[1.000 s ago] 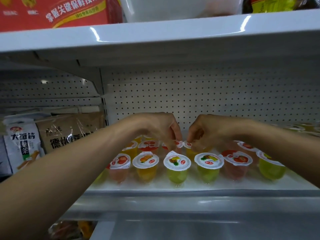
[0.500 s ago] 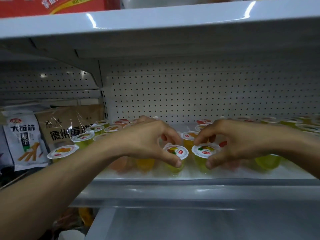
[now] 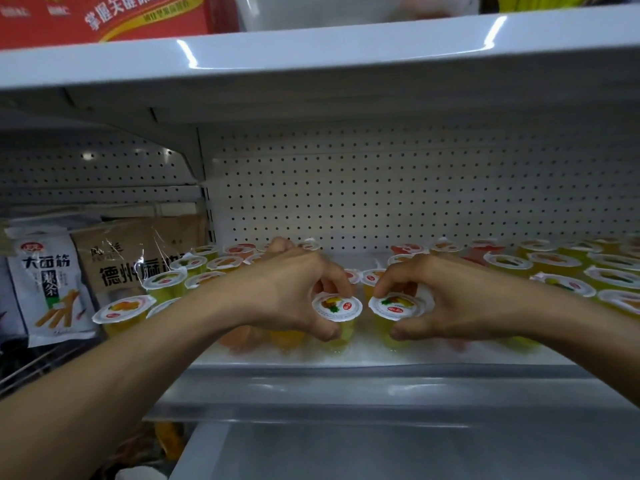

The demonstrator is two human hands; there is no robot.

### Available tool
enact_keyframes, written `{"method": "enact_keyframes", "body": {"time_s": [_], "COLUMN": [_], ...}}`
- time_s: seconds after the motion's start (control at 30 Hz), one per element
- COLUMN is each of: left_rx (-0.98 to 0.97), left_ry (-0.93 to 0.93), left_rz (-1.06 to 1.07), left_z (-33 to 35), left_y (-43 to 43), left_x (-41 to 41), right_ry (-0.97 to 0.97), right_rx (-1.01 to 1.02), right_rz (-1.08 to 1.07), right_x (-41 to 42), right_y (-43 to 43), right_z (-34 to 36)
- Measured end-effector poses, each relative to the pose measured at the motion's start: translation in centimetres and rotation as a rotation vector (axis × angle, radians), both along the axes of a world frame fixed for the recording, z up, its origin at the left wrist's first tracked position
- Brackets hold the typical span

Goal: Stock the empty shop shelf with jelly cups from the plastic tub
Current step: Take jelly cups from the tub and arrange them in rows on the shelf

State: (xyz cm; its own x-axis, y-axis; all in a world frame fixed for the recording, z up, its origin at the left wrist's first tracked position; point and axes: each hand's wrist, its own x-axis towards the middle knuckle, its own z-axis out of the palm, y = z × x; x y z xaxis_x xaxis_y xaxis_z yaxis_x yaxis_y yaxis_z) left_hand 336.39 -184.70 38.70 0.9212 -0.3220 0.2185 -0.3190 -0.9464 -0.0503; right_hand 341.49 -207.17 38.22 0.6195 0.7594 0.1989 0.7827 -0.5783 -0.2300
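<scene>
Shelf [image 3: 346, 358]: white deck, pegboard back [image 3: 381, 188], already well filled. Snack bags [image 3: 45, 282] occupy the bay to the left. Jelly cups [image 3: 507, 263] stand in rows left, right and rear, lids up so the labels read. Left hand [image 3: 287, 296] pinches the left cup [image 3: 336, 306] at its rim, thumb in front and fingers behind. Right hand [image 3: 460, 299] grips the right cup [image 3: 394, 308] likewise. Both upright, side by side at front centre, likely being squared into the front row. Tub not identifiable.

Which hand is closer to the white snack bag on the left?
Left. The left hand pinches a cup right of the white snack bag; right hand pinches another farther right.
</scene>
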Motion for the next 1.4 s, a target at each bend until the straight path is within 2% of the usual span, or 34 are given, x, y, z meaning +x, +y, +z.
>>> {"method": "enact_keyframes", "body": {"time_s": [0.1,0.23,0.33,0.47,0.63,0.8,0.93,1.17,1.3,1.4], "left_rx": [-0.002,-0.234,-0.293,-0.311,-0.226,-0.22,-0.203,-0.136,-0.287,-0.355], "left_ry": [0.0,-0.009,0.005,0.166,0.336,0.4,0.381,0.369,0.305,0.239], "left_rz": [-0.02,-0.055,-0.062,-0.052,-0.005,-0.036,-0.009,0.006,-0.087,-0.152], "left_z": [0.8,3.2,4.0,4.4,4.0,3.0,2.9,3.4,5.2,5.7], "left_y": [0.3,0.9,1.5,2.2,1.7,1.5,1.7,1.3,0.5,-1.9], "left_x": [-0.3,0.8,3.4,6.3,7.6,8.4,8.6,8.9,10.3,12.4], "right_ry": [-0.111,-0.092,-0.104,-0.039,0.135,0.199,0.228,0.102,-0.004,0.023], "right_rx": [-0.038,0.135,0.053,-0.156,-0.089,-0.161,-0.12,-0.144,-0.018,-0.142], "right_rz": [0.016,-0.036,-0.09,-0.105,0.006,0.125,0.159,0.091,-0.047,-0.138], "right_x": [0.5,3.2,6.5,9.4,10.0,9.7,9.6,9.6,12.3,14.7], "right_y": [-0.6,-2.0,-3.1,-2.5,0.2,2.8,2.6,1.5,-1.0,-2.1], "right_z": [0.8,3.9,5.2,4.8,4.6,3.2,3.1,3.3,6.2,6.6]}}
